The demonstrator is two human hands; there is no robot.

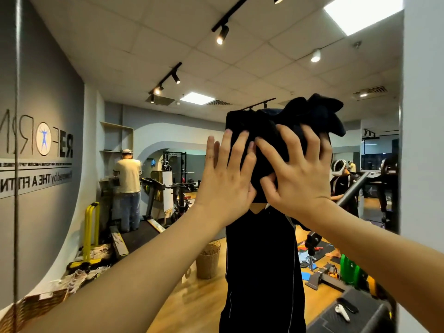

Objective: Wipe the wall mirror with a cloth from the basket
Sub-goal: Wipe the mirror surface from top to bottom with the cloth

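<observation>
Both hands are raised against the wall mirror (168, 121), pressing a dark cloth (283, 131) onto the glass near its right edge. The left hand (225, 179) lies flat with fingers straight and spread, its fingertips on the cloth's left part. The right hand (300, 174) has its fingers spread and bent, digging into the cloth and bunching it; the thumb tucks under the fabric. The cloth's upper right part stands up in loose folds, and its lower part is hidden behind the two hands.

The cloth and hands cover the head of the person's own reflection, so only a dark shirt (259, 260) shows below. A wicker basket (208, 260) stands on the reflected wooden floor, partly hidden by the left forearm. At the bottom left corner another woven basket rim (36, 306) is cut off by the frame edge. The mirrored lettering (36, 145) on the grey wall reads backwards and is cut off on the left. Farther back, a person in a pale shirt (127, 175) stands facing away among exercise machines.
</observation>
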